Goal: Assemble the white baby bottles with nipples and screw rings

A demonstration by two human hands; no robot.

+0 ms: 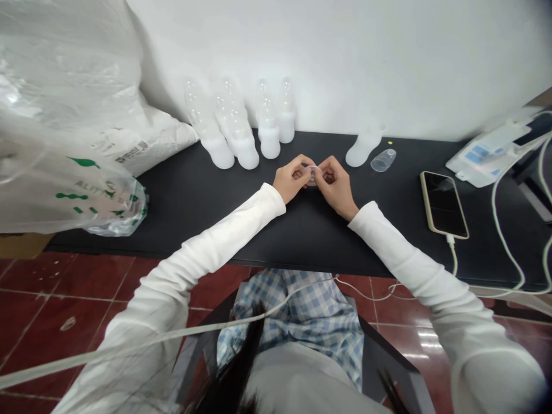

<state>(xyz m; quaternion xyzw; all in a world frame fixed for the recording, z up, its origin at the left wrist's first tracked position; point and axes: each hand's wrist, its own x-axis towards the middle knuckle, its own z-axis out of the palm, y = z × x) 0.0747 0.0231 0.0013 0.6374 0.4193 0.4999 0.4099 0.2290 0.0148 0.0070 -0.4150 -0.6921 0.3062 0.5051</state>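
Both hands meet over the middle of the black table (302,230), near its far half. Left hand (294,175) and right hand (335,183) are curled in narrow, fingertips pinched from either side on one small translucent piece (313,170). It is pale and soft-looking, mostly hidden by the fingers, so its exact shape can't be told. It sits between your thumbs, lifted just off the table or barely above it; which one is unclear. This looks like fine fingertip work on a floppy part, so grip it by the rim rather than the middle and use the pads, not the nails. Let the heels of both hands rest on the table so the pinch does not wander. Turn the piece toward you if you need to see the edge, because your knuckles block the view. The row of clear bottles (241,138) stands against the wall just beyond your left hand, so mind your elbows; they look light and would tip easily. A loose clear cap (383,160) lies on its side right of your right hand, with a white tilted bottle (363,149) just behind it. The phone (444,204) and its cable (500,230) lie well off to the right, and plastic bags (64,115) are heaped at the left end.
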